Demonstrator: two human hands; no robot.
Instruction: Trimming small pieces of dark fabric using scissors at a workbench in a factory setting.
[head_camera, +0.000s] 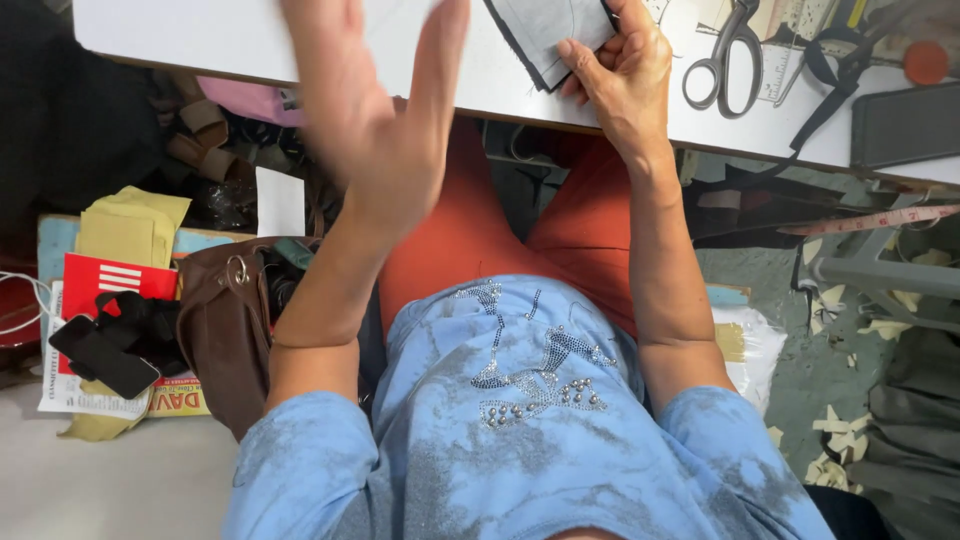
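I look down at my lap, at a blue top and orange trousers, with a white table (250, 45) edge ahead. My right hand (622, 70) pinches a grey piece of fabric (552, 30) with a dark edge, lying on the table. My left hand (375, 110) is raised flat over the table edge, fingers apart and blurred, holding nothing.
Black-handled scissors (722, 62), a black strap (835, 75), an orange round object (926, 62) and a dark phone-like slab (905, 125) lie on the table's right. A brown bag (225, 330), papers, a black phone (103, 357) and a measuring tape (880, 218) are below.
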